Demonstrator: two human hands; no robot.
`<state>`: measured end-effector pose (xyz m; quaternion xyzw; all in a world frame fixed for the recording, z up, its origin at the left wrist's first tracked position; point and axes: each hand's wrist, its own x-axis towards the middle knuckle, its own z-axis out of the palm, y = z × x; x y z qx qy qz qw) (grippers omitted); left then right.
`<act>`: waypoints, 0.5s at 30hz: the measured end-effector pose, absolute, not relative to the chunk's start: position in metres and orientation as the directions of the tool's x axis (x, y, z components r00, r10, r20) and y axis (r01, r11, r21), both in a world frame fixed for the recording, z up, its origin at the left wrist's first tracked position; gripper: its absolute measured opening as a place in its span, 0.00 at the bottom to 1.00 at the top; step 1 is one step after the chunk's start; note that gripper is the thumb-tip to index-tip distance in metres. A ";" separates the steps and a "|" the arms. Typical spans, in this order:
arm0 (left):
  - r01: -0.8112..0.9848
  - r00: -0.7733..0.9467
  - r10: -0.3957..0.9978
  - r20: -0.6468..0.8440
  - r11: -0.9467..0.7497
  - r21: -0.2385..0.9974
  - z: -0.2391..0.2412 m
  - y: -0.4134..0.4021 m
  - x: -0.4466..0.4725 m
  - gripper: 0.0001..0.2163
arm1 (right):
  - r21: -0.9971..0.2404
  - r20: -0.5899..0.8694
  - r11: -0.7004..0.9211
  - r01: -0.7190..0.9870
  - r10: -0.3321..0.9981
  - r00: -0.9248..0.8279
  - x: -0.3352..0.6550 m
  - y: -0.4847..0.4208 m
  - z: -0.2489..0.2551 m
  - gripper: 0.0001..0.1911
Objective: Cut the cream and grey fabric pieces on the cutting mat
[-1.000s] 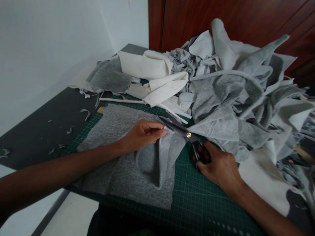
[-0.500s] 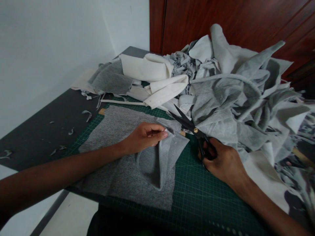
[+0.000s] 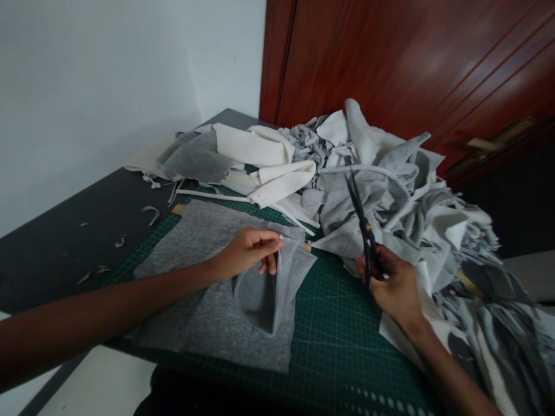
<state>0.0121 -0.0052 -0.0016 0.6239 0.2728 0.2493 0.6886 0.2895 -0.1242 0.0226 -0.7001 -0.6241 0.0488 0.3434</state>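
Observation:
My left hand (image 3: 251, 252) pinches the upper edge of a folded grey fabric piece (image 3: 284, 289) between thumb and forefinger. That piece lies over a larger flat sheet of heathered grey fabric (image 3: 195, 323), which rests on a green cutting mat (image 3: 333, 341). Over to the right, my right hand (image 3: 392, 283) grips black scissors (image 3: 362, 216) by the handles. Their blades point up and away, nearly together, in front of the heap of cloth and apart from the piece in my left hand.
A big heap of grey and white fabric scraps (image 3: 381, 190) fills the back and right. Folded white cloth (image 3: 255, 144) lies at the back left. Small offcuts (image 3: 151, 214) dot the dark tabletop (image 3: 87, 214). Behind stand a white wall (image 3: 108, 75) and a reddish wooden door (image 3: 368, 63).
My right hand has turned the scissors more upright and moved them away from the fabric, and their blades have come closer together. My left hand keeps its pinch. The view has swung right and up.

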 end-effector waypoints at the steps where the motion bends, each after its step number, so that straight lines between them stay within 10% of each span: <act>1: -0.024 0.718 0.693 -0.062 0.113 0.993 -0.002 -0.006 0.012 0.12 | -0.531 0.348 0.018 0.847 0.916 0.199 0.285 -0.128 0.020 0.08; 15: -0.225 0.642 0.763 -0.077 0.284 0.932 0.000 -0.016 0.012 0.13 | -0.408 0.234 0.066 0.911 0.972 0.034 0.243 -0.150 -0.004 0.04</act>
